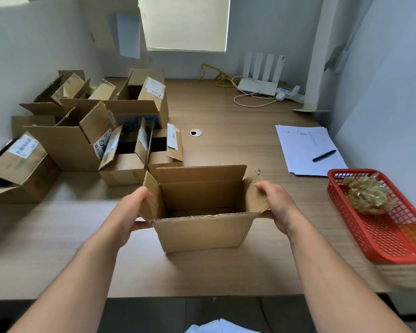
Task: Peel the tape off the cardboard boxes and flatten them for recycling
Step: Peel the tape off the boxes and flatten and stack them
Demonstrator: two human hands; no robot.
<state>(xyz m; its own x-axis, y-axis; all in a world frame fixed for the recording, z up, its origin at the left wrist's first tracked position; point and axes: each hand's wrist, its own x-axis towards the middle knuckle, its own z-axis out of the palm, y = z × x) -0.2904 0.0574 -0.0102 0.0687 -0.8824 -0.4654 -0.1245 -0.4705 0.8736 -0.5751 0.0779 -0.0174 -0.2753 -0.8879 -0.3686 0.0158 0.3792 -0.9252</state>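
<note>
Gripping open box (203, 230) side flaps, L hand (132, 210) & R hand (277, 207) clamped on cardboard, on desk (226, 272).

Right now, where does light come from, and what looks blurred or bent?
Head view: daylight comes through the white window blind; the wide lens bows the wooden table; the red plastic basket smears near the right border; the open brown cardboard box in the middle is sharp.
</note>
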